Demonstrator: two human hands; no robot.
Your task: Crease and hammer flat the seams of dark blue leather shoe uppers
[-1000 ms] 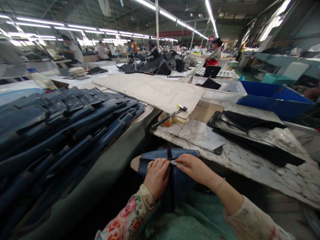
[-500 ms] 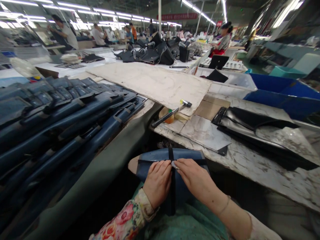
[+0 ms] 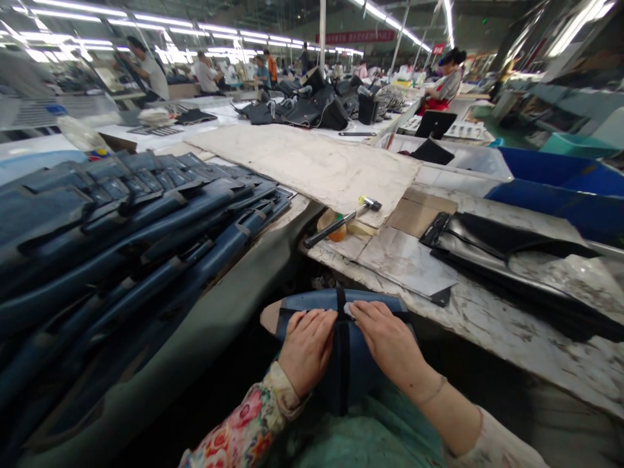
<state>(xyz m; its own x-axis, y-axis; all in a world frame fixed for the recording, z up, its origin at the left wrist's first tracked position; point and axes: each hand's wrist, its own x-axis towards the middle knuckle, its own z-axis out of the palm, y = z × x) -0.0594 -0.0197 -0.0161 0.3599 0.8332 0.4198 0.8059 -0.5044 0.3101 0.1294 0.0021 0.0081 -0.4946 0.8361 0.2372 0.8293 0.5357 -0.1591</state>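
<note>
Navy leather pcs (image 3: 121, 221), stacked in overlapping rows, fill the left. Their edge ends at a dull olive cloth strip (image 3: 209, 325) that slopes down toward the lap. Left hand (image 3: 307, 348) lies flat, fingers straight and close together, pressing a smooth blue leather panel (image 3: 312, 301) on the lap. The panel's long axis runs left-right, and a black strap (image 3: 342, 370) down its middle points away from the person toward the bench. Right hand (image 3: 387, 341) is flat on the strap's other side, fingers extended, w/ a small pale bit at the tips (can't tell what). The panel's far edge sits just short of the scuffed, blotchy workbench (image 3: 487, 331) rim, w/ little room between. A hammer (image 3: 341, 222) lies further back, and glossy black leather pcs (image 3: 492, 250) are to the right.
</note>
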